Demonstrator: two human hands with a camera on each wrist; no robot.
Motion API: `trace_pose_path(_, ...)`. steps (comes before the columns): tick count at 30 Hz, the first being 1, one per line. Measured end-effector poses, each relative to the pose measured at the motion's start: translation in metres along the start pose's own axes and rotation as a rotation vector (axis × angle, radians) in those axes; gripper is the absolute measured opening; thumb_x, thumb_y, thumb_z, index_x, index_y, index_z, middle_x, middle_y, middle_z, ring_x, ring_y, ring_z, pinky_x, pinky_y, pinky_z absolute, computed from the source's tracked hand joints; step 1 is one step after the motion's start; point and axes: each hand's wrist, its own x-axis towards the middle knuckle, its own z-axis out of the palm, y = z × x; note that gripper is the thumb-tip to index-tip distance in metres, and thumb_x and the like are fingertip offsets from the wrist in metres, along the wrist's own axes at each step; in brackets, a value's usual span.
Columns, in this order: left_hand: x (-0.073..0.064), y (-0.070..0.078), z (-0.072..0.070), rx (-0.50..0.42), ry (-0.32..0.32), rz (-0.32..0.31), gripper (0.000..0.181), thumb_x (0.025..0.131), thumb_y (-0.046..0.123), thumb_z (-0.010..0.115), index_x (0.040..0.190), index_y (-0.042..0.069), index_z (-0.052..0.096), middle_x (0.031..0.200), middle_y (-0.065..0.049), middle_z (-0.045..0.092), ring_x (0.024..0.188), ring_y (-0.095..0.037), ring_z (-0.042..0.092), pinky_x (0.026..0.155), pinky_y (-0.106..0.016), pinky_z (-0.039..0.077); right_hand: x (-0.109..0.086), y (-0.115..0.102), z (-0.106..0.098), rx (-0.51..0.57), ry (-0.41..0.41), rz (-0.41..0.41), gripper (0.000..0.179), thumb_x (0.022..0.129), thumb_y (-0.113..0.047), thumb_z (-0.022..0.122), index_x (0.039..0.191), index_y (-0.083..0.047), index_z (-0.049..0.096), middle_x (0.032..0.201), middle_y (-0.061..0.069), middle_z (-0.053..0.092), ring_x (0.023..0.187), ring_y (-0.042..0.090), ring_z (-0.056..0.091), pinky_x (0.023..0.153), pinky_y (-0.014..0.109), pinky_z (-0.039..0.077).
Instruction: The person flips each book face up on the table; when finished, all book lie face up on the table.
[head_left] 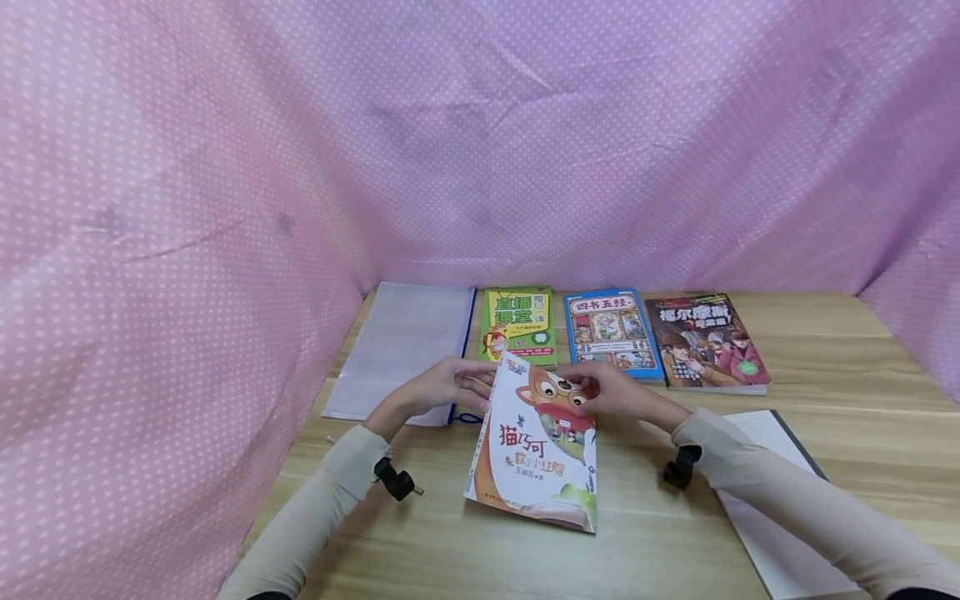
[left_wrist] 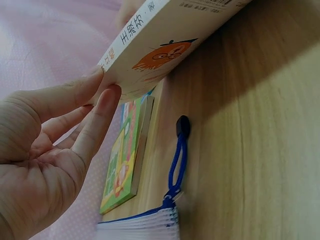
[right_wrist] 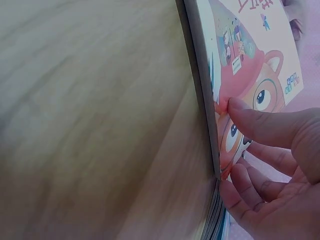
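Note:
A white picture book with an orange fox on its cover (head_left: 542,442) is tilted up off the wooden table (head_left: 450,550), its near edge resting on the wood. My left hand (head_left: 448,386) holds its upper left corner, fingertips on the spine edge (left_wrist: 102,82). My right hand (head_left: 609,393) pinches the upper right edge, thumb (right_wrist: 260,122) on the cover and fingers (right_wrist: 240,192) behind the pages. The book's spine (left_wrist: 165,45) and its cover (right_wrist: 250,65) fill the wrist views.
Along the back lie a green book (head_left: 517,323), a blue book (head_left: 611,332) and a dark detective book (head_left: 705,340). A white mesh zip pouch (head_left: 397,350) with a blue pull (left_wrist: 177,160) lies at left. A white sheet (head_left: 780,533) lies under my right forearm. Pink dotted cloth surrounds the table.

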Motion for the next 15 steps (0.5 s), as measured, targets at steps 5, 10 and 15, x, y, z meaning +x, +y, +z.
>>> trace_pose_path(5, 0.006, -0.004, 0.005, -0.009, -0.003, -0.014, 0.071, 0.09, -0.005, 0.071, 0.153, -0.002, 0.04, 0.134, -0.025, 0.062, 0.112, -0.025, 0.071, 0.095, -0.035, 0.06, -0.005, 0.004, -0.004, -0.015, -0.011, -0.005, 0.054, 0.083, -0.007, 0.083, 0.133, 0.0, 0.065, 0.114, 0.012, 0.069, 0.096, 0.021, 0.06, 0.081, 0.032, 0.053)
trace_pose_path(10, 0.01, -0.007, 0.009, -0.027, -0.014, -0.024, 0.073, 0.09, -0.005, 0.071, 0.155, -0.001, 0.038, 0.133, -0.025, 0.062, 0.112, -0.025, 0.07, 0.094, -0.036, 0.06, -0.011, 0.008, -0.009, -0.018, -0.026, 0.017, 0.052, 0.084, -0.009, 0.082, 0.133, -0.002, 0.065, 0.116, 0.011, 0.069, 0.096, 0.02, 0.057, 0.08, 0.031, 0.05)
trace_pose_path(15, 0.014, -0.007, 0.013, -0.022, -0.009, -0.019, 0.073, 0.09, -0.004, 0.073, 0.154, -0.001, 0.039, 0.133, -0.025, 0.061, 0.114, -0.027, 0.069, 0.095, -0.035, 0.06, -0.015, 0.01, -0.012, -0.01, -0.021, 0.013, 0.051, 0.084, -0.009, 0.083, 0.131, 0.001, 0.066, 0.107, 0.01, 0.067, 0.09, 0.021, 0.053, 0.073, 0.026, 0.046)
